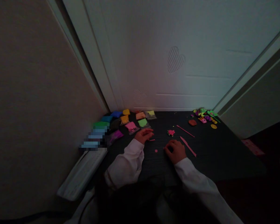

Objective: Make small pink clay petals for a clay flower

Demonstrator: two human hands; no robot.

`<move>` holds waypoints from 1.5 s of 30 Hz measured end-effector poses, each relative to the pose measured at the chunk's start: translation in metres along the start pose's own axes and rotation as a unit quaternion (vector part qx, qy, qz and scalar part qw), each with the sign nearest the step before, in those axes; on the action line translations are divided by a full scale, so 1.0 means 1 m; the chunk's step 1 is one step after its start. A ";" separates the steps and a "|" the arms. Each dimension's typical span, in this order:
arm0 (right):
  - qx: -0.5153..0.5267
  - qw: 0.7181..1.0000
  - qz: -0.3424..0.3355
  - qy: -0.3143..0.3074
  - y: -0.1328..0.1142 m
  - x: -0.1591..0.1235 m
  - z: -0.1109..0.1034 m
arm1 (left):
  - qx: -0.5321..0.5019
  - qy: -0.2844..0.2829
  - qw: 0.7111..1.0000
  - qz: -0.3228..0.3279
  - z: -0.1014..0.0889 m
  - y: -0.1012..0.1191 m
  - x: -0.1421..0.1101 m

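Note:
My left hand [144, 135] hovers or rests at the middle of the dark table, its fingers stretched to the right and slightly apart. A thin pink strip [152, 140] lies just below its fingertips. My right hand [175, 151] is curled, with thumb and fingertips brought together; what they hold, if anything, is too small to make out. Between the hands sits a small flat pink disc [156, 151]. Beyond my right hand stands a small pink clay piece [171, 133] with pale bits around its edge. Two pink modelling tools, a thin stick [185, 131] and a knife-shaped one [188, 146], lie to its right.
Several bags of coloured clay [132, 128] cover the table's back left. A white case [82, 174] stands at the left edge. Finished-looking clay flowers [203, 116], a reddish lump [192, 122] and a yellow disc [213, 126] lie back right. A white door panel [172, 84] rises behind.

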State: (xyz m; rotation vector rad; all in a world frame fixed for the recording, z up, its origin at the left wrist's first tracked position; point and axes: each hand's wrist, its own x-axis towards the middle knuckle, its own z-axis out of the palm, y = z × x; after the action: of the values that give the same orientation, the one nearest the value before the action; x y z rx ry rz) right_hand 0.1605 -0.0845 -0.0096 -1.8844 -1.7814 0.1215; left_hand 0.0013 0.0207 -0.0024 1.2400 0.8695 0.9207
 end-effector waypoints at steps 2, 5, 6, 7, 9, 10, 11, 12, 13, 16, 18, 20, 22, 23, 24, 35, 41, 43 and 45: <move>-0.014 1.000 0.008 0.000 0.000 0.000 0.001 | -0.003 0.003 1.000 0.001 0.000 -0.001 0.001; -0.003 1.000 0.007 0.006 0.002 0.001 0.002 | 0.003 0.006 1.000 -0.003 0.000 -0.001 0.001; 0.005 1.000 0.004 0.008 0.003 0.001 0.001 | 0.005 0.007 1.000 -0.002 0.000 -0.001 0.001; 0.014 1.000 0.000 0.010 0.004 0.001 0.001 | 0.006 0.008 1.000 -0.001 -0.001 -0.001 0.001; 0.032 0.999 -0.010 0.010 0.006 0.000 -0.001 | 0.007 0.007 1.000 0.000 -0.001 -0.001 0.001; 0.038 0.999 -0.013 0.010 0.007 -0.001 -0.002 | 0.008 0.006 1.000 -0.001 -0.001 -0.001 0.001; 0.043 0.999 -0.016 0.009 0.008 -0.002 -0.003 | 0.009 0.005 1.000 -0.003 -0.001 -0.001 0.002; 0.046 0.999 -0.017 0.008 0.009 -0.003 -0.003 | 0.011 0.004 1.000 -0.005 -0.002 -0.001 0.002; 0.047 0.999 -0.016 0.008 0.010 -0.004 -0.004 | 0.013 0.001 1.000 -0.006 -0.002 -0.002 0.002; 0.045 0.999 -0.022 0.011 0.011 -0.006 -0.003 | 0.025 -0.008 1.000 -0.005 -0.002 -0.004 0.002; 0.043 0.999 -0.026 0.017 0.012 -0.007 -0.001 | 0.033 -0.014 0.999 -0.001 -0.002 -0.005 0.002; 0.040 0.999 -0.025 0.023 0.012 -0.007 0.000 | 0.037 -0.017 0.999 0.002 -0.002 -0.006 0.002; 0.034 0.999 -0.020 0.028 0.013 -0.007 0.002 | 0.040 -0.020 0.999 0.001 -0.003 -0.006 0.001; 0.031 0.999 -0.018 0.030 0.013 -0.007 0.002 | 0.041 -0.020 0.999 -0.001 -0.003 -0.006 0.001; 0.028 0.999 -0.017 0.033 0.012 -0.007 0.002 | 0.043 -0.020 0.999 -0.003 -0.003 -0.006 0.001; -0.002 0.999 -0.036 0.004 0.009 -0.009 -0.001 | 0.052 -0.017 0.998 0.000 -0.003 -0.010 0.001; -0.015 0.999 -0.042 -0.004 0.009 -0.008 -0.001 | 0.039 -0.023 0.999 -0.004 -0.002 -0.008 0.001; -0.015 0.999 -0.041 0.001 0.008 -0.008 -0.001 | 0.038 -0.019 0.999 -0.003 -0.001 -0.007 0.001; -0.018 0.999 -0.039 0.001 0.008 -0.008 -0.002 | 0.040 -0.017 0.999 -0.005 -0.001 -0.006 0.000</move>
State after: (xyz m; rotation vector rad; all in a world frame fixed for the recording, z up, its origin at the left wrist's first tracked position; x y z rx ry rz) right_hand 0.1671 -0.0928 -0.0141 -1.8354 -1.8654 0.0591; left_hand 0.0011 0.0208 -0.0084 1.3151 0.8906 0.8618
